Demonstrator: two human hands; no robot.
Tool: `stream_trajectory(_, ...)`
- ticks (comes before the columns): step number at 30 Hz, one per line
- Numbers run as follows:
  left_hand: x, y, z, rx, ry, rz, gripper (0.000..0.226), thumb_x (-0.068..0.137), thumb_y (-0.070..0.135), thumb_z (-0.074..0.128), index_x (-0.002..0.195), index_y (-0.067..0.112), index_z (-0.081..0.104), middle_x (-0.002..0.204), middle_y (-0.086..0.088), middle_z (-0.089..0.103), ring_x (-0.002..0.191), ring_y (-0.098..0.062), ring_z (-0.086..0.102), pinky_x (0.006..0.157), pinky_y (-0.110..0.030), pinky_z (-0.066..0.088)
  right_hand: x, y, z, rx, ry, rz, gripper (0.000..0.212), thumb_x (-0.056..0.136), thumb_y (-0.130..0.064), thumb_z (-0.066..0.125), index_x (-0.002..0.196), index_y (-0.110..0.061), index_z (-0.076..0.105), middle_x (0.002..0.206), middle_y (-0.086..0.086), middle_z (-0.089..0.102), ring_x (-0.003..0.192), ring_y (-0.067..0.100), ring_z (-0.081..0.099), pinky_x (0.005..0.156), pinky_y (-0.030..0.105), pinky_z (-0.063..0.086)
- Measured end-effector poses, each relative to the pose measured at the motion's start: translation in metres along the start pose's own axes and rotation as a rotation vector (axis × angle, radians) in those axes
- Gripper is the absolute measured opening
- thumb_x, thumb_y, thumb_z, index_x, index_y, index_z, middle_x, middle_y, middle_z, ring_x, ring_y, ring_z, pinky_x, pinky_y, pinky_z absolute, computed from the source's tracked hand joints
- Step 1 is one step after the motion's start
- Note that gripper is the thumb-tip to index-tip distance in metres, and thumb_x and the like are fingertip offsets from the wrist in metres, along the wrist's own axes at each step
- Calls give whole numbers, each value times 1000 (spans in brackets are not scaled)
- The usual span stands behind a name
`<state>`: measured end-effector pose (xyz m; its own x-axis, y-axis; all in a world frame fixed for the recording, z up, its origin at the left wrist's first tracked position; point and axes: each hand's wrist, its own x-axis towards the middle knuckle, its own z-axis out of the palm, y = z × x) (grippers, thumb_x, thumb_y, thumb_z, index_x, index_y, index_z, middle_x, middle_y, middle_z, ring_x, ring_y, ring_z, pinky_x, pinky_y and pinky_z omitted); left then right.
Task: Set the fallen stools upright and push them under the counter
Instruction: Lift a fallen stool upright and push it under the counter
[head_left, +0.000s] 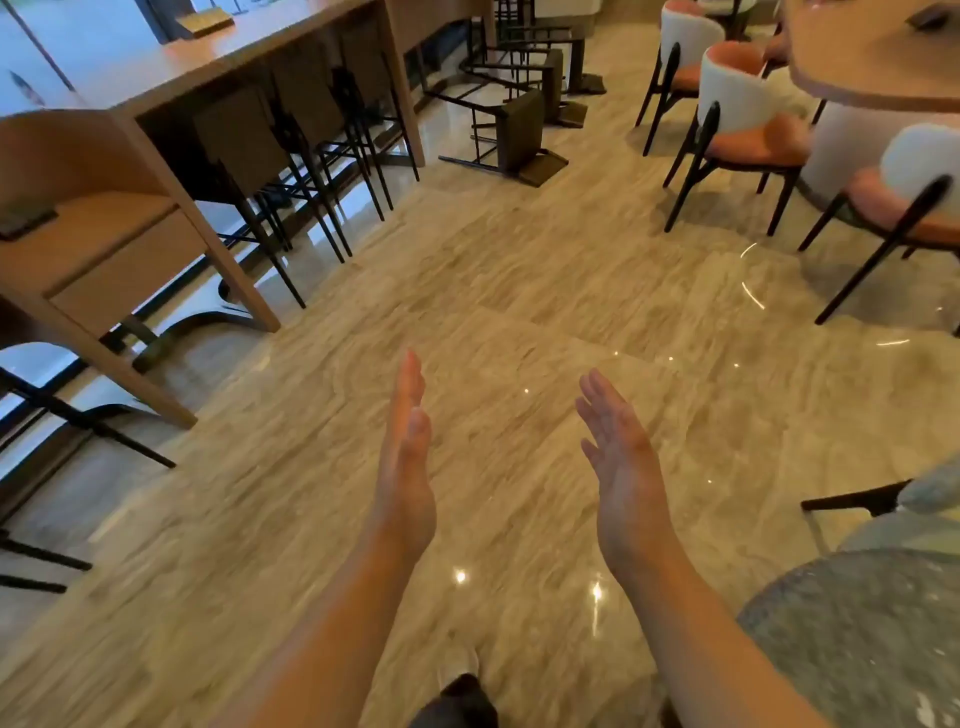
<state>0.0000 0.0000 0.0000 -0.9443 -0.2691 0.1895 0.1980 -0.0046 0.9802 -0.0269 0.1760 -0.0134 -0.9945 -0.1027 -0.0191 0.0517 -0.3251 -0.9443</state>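
Note:
A dark bar stool (511, 132) with thin black legs lies on its side on the marble floor, just past the end of the wooden counter (171, 73). A second fallen stool (540, 70) lies behind it, farther away. Several upright stools (270, 156) stand tucked beneath the counter. My left hand (408, 462) and my right hand (621, 462) are held out flat in front of me over bare floor, palms facing each other, fingers straight, holding nothing. Both are well short of the fallen stools.
White-and-orange chairs (743, 119) ring a round table (872, 57) at the right. A lower wooden desk (104, 260) stands at the left. A grey speckled cushion (872, 639) fills the lower right corner. Polished floor stretches between me and the stools.

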Motion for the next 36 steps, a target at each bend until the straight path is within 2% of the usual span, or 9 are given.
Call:
stream_trajectory(2,29,-10,4,-13,-2,-16,72,75,85,44,139,55,29,157,20,23,143,-1,23,113,-40,17,30,4,1,-34,16,7,80,71,-84,51,136,-36,52,141,-21,51,132,1,44,116,43,24)
stream_trajectory(5,80,-25,6,-28,-31,-58,77,73,86,47,139,51,30,157,18,25,142,-1,24,115,-41,16,82,8,12,-40,39,22,72,72,-81,51,131,-40,55,141,-19,53,131,2,44,116,44,23)
stream_trajectory(12,232,-52,-14,-82,-75,-76,91,68,88,48,143,42,26,158,12,25,142,-1,25,114,-41,16,220,11,50,-59,108,9,78,64,-87,54,127,-43,57,138,-20,54,130,1,46,111,36,27)
stream_trajectory(16,313,-62,-14,-102,-94,-63,97,67,88,49,146,38,24,158,10,26,142,-2,27,115,-44,16,292,5,66,-60,122,-13,69,70,-82,51,127,-44,57,139,-21,53,131,1,45,115,42,24)
stream_trajectory(19,367,-72,-6,-129,-98,-60,92,68,87,50,144,40,28,157,11,27,141,-1,28,115,-44,17,344,3,68,-56,119,-18,78,64,-88,53,128,-44,57,141,-20,52,132,2,44,116,43,22)
stream_trajectory(24,467,-99,22,-99,-128,-61,88,71,86,48,145,42,28,157,15,28,142,-2,27,115,-43,16,451,3,56,-73,110,-27,93,61,-90,54,135,-35,52,141,-19,52,132,1,43,117,44,22)
stream_trajectory(30,595,-125,72,-44,-127,-26,78,80,82,40,148,45,25,157,18,27,143,-2,23,114,-42,17,599,-11,32,-81,55,-38,89,66,-87,52,138,-34,50,144,-20,49,133,1,42,117,45,21)
stream_trajectory(36,715,-137,123,-25,-81,-18,88,79,83,41,151,36,22,159,15,25,143,-3,24,115,-42,19,733,-39,16,-60,45,-46,87,63,-88,53,135,-37,51,142,-20,50,132,-1,42,115,40,23)
